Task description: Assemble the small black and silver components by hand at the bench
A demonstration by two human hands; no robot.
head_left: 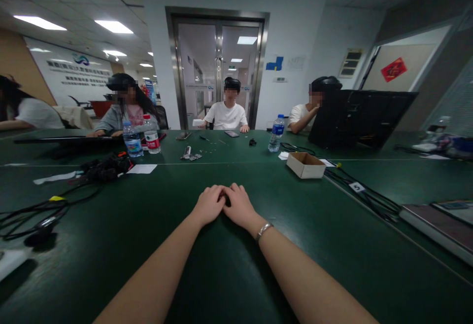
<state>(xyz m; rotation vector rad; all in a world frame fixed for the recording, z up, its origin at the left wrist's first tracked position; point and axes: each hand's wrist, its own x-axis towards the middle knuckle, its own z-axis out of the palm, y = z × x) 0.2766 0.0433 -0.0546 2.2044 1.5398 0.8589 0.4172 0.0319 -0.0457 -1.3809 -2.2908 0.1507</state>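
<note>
My left hand [210, 203] and my right hand [238, 203] meet in the middle of the green table [221, 265], thumb and index sides touching. Both are closed, with the fingers curled down and away from me. A small dark gap shows between them; whatever the fingers hold, if anything, is hidden. A silver bracelet [264, 231] circles my right wrist. The nearest object to my right hand is an open cardboard box [306, 166], apart from it and farther back.
Two bottles [133, 140] and black cables [79, 191] lie left; another bottle [276, 134], a monitor [356, 117] and cables [365, 198] are right. Small scraps [190, 154] and a phone [231, 133] lie ahead. Several people sit around, one person [227, 114] opposite.
</note>
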